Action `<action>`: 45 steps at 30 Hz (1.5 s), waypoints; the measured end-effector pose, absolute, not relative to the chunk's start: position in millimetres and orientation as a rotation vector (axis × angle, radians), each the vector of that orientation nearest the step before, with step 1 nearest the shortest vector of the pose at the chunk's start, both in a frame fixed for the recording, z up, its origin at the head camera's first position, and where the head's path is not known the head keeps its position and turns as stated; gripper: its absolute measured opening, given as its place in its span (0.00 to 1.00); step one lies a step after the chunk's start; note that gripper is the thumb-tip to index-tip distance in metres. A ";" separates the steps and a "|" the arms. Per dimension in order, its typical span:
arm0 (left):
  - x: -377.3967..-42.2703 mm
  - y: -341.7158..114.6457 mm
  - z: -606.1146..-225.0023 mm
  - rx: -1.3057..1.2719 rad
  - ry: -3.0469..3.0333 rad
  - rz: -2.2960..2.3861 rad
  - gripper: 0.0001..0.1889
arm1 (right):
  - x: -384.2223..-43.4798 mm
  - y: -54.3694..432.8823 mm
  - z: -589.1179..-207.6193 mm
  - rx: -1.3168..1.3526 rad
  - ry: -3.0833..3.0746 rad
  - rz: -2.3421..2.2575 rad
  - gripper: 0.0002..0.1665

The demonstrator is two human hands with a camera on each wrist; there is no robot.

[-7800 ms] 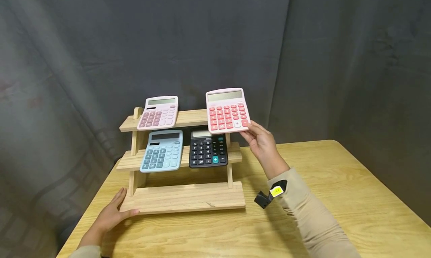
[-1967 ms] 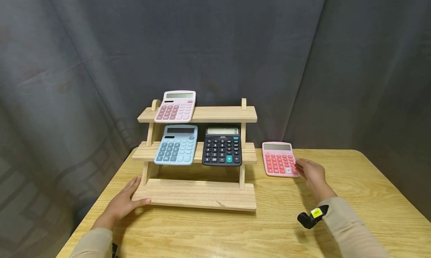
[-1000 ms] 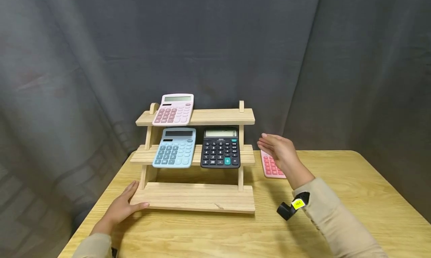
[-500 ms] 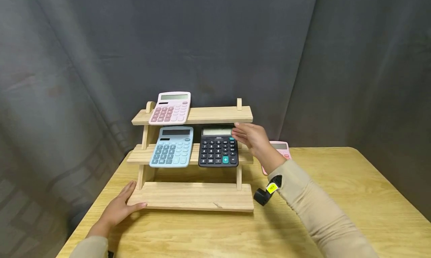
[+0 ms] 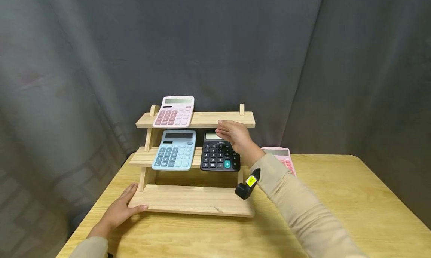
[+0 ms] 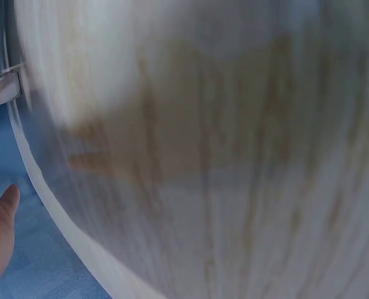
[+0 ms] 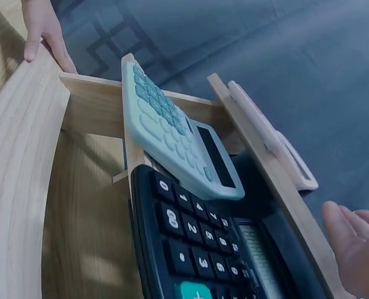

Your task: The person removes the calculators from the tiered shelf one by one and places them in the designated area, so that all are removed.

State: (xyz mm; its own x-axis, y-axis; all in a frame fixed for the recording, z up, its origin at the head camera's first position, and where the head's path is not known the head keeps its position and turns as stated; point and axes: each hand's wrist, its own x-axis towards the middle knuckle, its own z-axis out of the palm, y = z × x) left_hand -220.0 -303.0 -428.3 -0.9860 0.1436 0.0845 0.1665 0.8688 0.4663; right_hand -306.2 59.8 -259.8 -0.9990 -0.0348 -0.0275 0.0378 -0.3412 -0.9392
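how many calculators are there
4: pale pink calculator, left on the top shelf; blue calculator and black calculator, on the middle shelf; coral-keyed pink calculator, on the table, partly hidden by the right sleeve.

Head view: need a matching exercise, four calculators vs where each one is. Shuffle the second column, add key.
Column 1
1. light blue calculator
2. black calculator
3. pale pink calculator with mauve keys
4. pink calculator with red keys

Column 2
A. on the table, right of the wooden stand, partly hidden by the right sleeve
B. middle tier, right side, partly hidden by the right hand
C. top tier, left side
D. middle tier, left side

Pairs: 1-D, 2-B, 3-C, 4-A
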 end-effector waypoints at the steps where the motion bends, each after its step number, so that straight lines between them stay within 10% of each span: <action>1: -220.4 -302.2 -429.0 -0.252 -2.989 -0.760 0.48 | -307.2 58.4 -260.2 0.009 1.773 -2.537 0.21; 45: -219.1 -302.2 -435.1 -0.275 -2.926 -0.801 0.47 | -349.4 -39.2 -273.1 0.038 1.742 -2.544 0.23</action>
